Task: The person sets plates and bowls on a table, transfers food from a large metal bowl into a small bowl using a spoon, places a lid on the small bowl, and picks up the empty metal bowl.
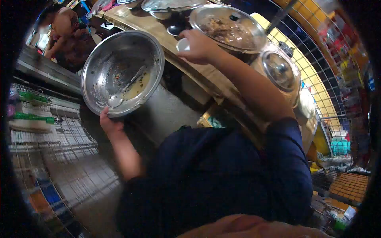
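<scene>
My left hand (111,126) grips the near rim of a large metal basin (107,51), which is tilted so its inside shows. A metal spoon (115,100) lies in the basin among some yellowish liquid and dark food bits. Over the wooden table, my right hand (198,47) is closed on a small white cup-like thing (183,45), partly hidden by the fingers. Close beyond that hand stands a wide pot of food (260,35) under what looks like a clear cover. A small dark bowl (174,30) is beside the white thing.
Along the wooden table (168,49) stand more covered pots, one with a glass lid (279,69) at the right. Wire mesh (317,59) rises behind it. A wire rack with goods (67,150) is at my left. Another person (65,27) is at the far left.
</scene>
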### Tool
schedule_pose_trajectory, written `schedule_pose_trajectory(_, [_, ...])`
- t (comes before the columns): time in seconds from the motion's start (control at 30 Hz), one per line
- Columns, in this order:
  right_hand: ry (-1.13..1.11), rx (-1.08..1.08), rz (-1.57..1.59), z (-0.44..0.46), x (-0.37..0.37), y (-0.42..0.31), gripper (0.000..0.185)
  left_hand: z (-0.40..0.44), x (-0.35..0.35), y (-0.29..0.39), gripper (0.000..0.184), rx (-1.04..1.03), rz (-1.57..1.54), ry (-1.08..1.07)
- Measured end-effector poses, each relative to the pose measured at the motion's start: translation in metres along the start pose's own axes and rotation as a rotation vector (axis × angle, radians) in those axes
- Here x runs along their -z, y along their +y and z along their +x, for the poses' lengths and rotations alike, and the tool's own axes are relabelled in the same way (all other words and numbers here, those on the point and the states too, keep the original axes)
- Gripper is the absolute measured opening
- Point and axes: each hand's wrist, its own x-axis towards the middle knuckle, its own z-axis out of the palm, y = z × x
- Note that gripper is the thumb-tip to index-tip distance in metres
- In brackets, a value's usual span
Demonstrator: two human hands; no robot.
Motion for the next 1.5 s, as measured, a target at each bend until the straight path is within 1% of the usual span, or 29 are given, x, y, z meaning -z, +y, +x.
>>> schedule_pose_trajectory(0.03, [-0.003, 0.001, 0.002, 0.028, -0.020, 0.003, 0.056, 0.014, 0.008, 0.007, 0.037, 0.043, 0.000, -0.107])
schedule_pose_trajectory(0.07, [0.021, -0.106, -0.020, 0.055, -0.038, 0.007, 0.061, 0.021, 0.006, 0.014, 0.037, 0.029, 0.012, -0.177])
schedule_pose_trajectory(0.1, [0.046, -0.213, -0.043, 0.077, -0.050, 0.008, 0.066, 0.026, 0.003, 0.019, 0.037, 0.025, 0.009, -0.175])
schedule_pose_trajectory(0.13, [0.045, -0.210, -0.043, 0.093, -0.059, 0.012, 0.066, 0.031, 0.001, 0.024, 0.037, 0.033, -0.023, -0.056])
schedule_pose_trajectory(0.17, [0.006, -0.312, -0.174, 0.106, -0.066, 0.012, 0.070, 0.035, 0.003, 0.029, 0.038, 0.040, -0.056, 0.062])
schedule_pose_trajectory(0.23, [-0.047, -0.476, -0.340, 0.133, -0.082, 0.028, 0.079, 0.048, 0.012, 0.035, 0.040, 0.023, -0.093, 0.028])
schedule_pose_trajectory(0.3, [0.008, -0.573, -0.465, 0.148, -0.092, 0.044, 0.087, 0.053, 0.012, 0.039, 0.042, -0.037, -0.070, 0.111])
schedule_pose_trajectory(0.37, [-0.212, -0.575, -0.390, 0.165, -0.084, 0.061, 0.098, 0.057, 0.011, 0.044, 0.043, -0.037, -0.084, 0.117])
schedule_pose_trajectory(0.4, [-0.327, -0.669, -0.374, 0.175, -0.088, 0.076, 0.100, 0.060, 0.012, 0.046, 0.043, -0.027, -0.073, 0.133])
schedule_pose_trajectory(0.43, [-0.292, -0.742, -0.367, 0.179, -0.094, 0.089, 0.100, 0.064, 0.014, 0.048, 0.044, -0.017, -0.066, 0.145])
schedule_pose_trajectory(0.5, [-0.403, -0.834, -0.191, 0.179, -0.092, 0.093, 0.104, 0.067, 0.009, 0.050, 0.044, -0.009, -0.063, 0.192])
schedule_pose_trajectory(0.53, [-0.407, -0.842, -0.195, 0.180, -0.092, 0.095, 0.104, 0.069, 0.009, 0.051, 0.044, -0.001, -0.055, 0.241])
schedule_pose_trajectory(0.57, [-0.552, -0.857, -0.108, 0.179, -0.080, 0.081, 0.103, 0.073, 0.012, 0.051, 0.044, 0.009, -0.053, 0.243])
schedule_pose_trajectory(0.63, [-0.694, -0.874, -0.022, 0.178, -0.079, 0.080, 0.102, 0.083, 0.019, 0.052, 0.042, 0.046, -0.056, 0.226])
schedule_pose_trajectory(0.7, [-0.402, -0.827, -0.218, 0.175, -0.090, 0.089, 0.109, 0.090, 0.025, 0.053, 0.042, 0.055, -0.082, 0.190])
schedule_pose_trajectory(0.73, [-0.401, -0.832, -0.219, 0.173, -0.094, 0.094, 0.109, 0.092, 0.027, 0.052, 0.042, 0.057, -0.109, 0.154])
schedule_pose_trajectory(0.77, [-0.327, -0.803, -0.259, 0.169, -0.094, 0.088, 0.106, 0.092, 0.023, 0.053, 0.042, 0.062, -0.107, 0.149])
schedule_pose_trajectory(0.8, [-0.253, -0.776, -0.298, 0.167, -0.094, 0.083, 0.103, 0.090, 0.017, 0.055, 0.043, 0.045, -0.087, 0.208])
schedule_pose_trajectory(0.83, [-0.250, -0.791, -0.297, 0.168, -0.095, 0.085, 0.103, 0.089, 0.013, 0.055, 0.043, 0.030, -0.063, 0.264])
schedule_pose_trajectory(0.9, [-0.121, -0.551, -0.296, 0.168, -0.095, 0.084, 0.094, 0.093, 0.014, 0.054, 0.045, 0.019, -0.023, 0.257])
schedule_pose_trajectory(1.03, [-0.107, -0.444, -0.063, 0.154, -0.076, 0.053, 0.092, 0.104, 0.032, 0.041, 0.048, 0.034, 0.015, 0.175])
schedule_pose_trajectory(1.07, [-0.031, -0.367, -0.002, 0.143, -0.073, 0.043, 0.091, 0.103, 0.028, 0.040, 0.044, 0.011, 0.062, 0.165])
schedule_pose_trajectory(1.13, [-0.038, -0.337, 0.063, 0.115, -0.044, 0.003, 0.092, 0.101, 0.025, 0.036, 0.041, -0.023, 0.123, 0.153])
schedule_pose_trajectory(1.23, [-0.071, -0.331, 0.157, 0.059, -0.006, -0.029, 0.090, 0.109, 0.033, 0.035, 0.041, -0.026, 0.210, 0.253])
schedule_pose_trajectory(1.3, [-0.091, -0.269, 0.235, 0.009, 0.027, -0.043, 0.088, 0.091, 0.017, 0.034, 0.041, -0.088, 0.190, 0.239])
schedule_pose_trajectory(1.33, [-0.035, -0.231, 0.110, -0.020, 0.045, -0.043, 0.087, 0.087, 0.011, 0.032, 0.041, -0.106, 0.218, 0.269])
schedule_pose_trajectory(1.43, [-0.027, -0.287, -0.021, -0.102, 0.105, -0.047, 0.084, 0.080, 0.005, 0.033, 0.039, -0.072, 0.188, 0.276])
schedule_pose_trajectory(1.47, [0.023, -0.353, -0.070, -0.131, 0.124, -0.050, 0.084, 0.090, 0.016, 0.033, 0.037, -0.180, 0.276, 0.321])
schedule_pose_trajectory(1.5, [0.035, -0.423, -0.140, -0.156, 0.140, -0.050, 0.084, 0.084, 0.010, 0.031, 0.037, -0.170, 0.281, 0.311])
